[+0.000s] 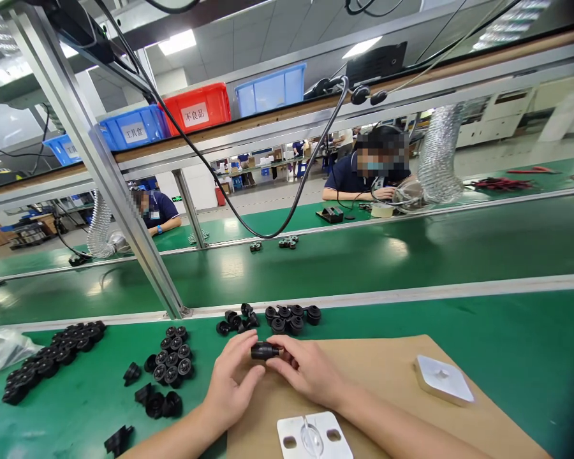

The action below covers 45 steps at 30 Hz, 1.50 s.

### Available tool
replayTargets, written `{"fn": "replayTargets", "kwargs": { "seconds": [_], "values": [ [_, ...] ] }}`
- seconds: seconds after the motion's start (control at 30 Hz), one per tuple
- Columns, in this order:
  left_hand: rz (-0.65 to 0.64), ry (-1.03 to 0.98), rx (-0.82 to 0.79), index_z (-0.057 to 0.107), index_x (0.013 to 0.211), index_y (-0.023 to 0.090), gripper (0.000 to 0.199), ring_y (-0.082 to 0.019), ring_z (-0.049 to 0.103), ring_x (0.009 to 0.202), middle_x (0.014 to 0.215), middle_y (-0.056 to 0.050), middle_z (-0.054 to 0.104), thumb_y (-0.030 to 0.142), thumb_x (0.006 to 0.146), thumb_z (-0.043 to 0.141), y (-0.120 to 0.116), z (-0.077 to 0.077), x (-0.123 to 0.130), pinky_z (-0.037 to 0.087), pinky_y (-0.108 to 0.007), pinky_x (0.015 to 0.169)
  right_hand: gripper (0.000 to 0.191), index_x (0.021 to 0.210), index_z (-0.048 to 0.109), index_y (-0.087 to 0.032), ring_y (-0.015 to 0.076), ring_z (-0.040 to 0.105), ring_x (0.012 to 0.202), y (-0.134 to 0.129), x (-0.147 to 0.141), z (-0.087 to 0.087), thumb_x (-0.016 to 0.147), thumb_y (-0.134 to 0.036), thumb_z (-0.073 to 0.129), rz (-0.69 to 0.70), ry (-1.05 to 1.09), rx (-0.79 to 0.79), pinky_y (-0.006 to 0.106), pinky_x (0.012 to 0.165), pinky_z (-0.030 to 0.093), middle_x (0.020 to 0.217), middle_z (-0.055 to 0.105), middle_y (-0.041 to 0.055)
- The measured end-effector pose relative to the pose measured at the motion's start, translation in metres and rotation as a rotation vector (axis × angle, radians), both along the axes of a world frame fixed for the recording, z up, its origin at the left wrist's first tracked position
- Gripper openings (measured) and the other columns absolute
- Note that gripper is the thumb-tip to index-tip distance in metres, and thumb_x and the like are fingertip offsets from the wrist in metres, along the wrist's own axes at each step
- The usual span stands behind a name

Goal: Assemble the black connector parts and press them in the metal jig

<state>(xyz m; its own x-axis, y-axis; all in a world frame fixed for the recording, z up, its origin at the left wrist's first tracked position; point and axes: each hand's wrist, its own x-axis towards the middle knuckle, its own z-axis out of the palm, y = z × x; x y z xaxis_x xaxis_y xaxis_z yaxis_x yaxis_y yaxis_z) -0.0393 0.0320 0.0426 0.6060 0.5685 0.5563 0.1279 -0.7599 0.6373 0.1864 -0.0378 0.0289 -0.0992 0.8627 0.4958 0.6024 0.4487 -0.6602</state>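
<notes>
A plate (316, 440) fronts the black part (264, 350), right fingers (291, 346) pinching one end, left fingers (242, 344) parted around the other.

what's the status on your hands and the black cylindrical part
Right hand pinching black cylindrical part. Left hand open at its other end, contact unclear. White slotted plate on brown flat board, nearer wearer. Nothing seen blocking.

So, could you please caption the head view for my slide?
Right hand holds a black part, left hand at its other end.
</notes>
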Motion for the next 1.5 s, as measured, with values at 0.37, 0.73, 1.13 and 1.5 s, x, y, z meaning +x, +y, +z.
{"fn": "replayTargets", "kwargs": {
  "seconds": [0.37,0.73,1.13,1.5],
  "values": [
    [0.108,0.551,0.118,0.056,0.152,0.019,0.052,-0.035,0.031,0.162,0.172,-0.017,0.038,0.015,0.1,0.053,0.093,0.033,0.03,0.029,-0.06,0.132,0.037,0.129,0.066,-0.019,0.0244,0.064,0.091,0.025,0.006,-0.002,0.101,-0.006,0.046,-0.269,-0.651,0.553,0.038,0.077,0.045,0.117,0.073,0.0121],
    [-0.054,0.659,0.194,0.074,0.124,0.021,0.03,-0.03,0.072,0.113,0.121,-0.012,0.079,0.025,0.095,0.065,0.109,0.043,0.014,0.056,-0.042,0.103,0.046,0.129,0.068,-0.017,0.029,0.053,0.099,0.039,-0.001,-0.004,0.086,-0.003,0.06,-0.323,-0.756,0.506,0.044,0.087,0.036,0.114,0.071,0.0135],
    [-0.004,0.748,0.146,0.078,0.117,0.023,0.036,-0.036,0.07,0.116,0.116,-0.012,0.08,0.026,0.082,0.082,0.102,0.05,-0.012,0.048,-0.049,0.108,0.061,0.145,0.064,-0.022,0.037,0.049,0.129,0.031,-0.001,-0.011,0.086,-0.004,0.062,-0.267,-0.669,0.493,0.059,0.114,0.032,0.155,0.057,0.0164],
    [0.21,0.348,-0.084,0.065,0.139,0.018,0.055,-0.029,0.073,0.114,0.12,-0.012,0.08,0.029,0.087,0.079,0.016,0.048,0.0,0.053,-0.044,0.107,0.05,0.154,0.054,-0.02,0.0297,0.068,0.116,0.019,-0.006,-0.018,0.104,-0.018,0.054,-0.018,-0.519,0.659,0.046,0.095,0.058,0.139,0.069,0.0163]
  ]
}}
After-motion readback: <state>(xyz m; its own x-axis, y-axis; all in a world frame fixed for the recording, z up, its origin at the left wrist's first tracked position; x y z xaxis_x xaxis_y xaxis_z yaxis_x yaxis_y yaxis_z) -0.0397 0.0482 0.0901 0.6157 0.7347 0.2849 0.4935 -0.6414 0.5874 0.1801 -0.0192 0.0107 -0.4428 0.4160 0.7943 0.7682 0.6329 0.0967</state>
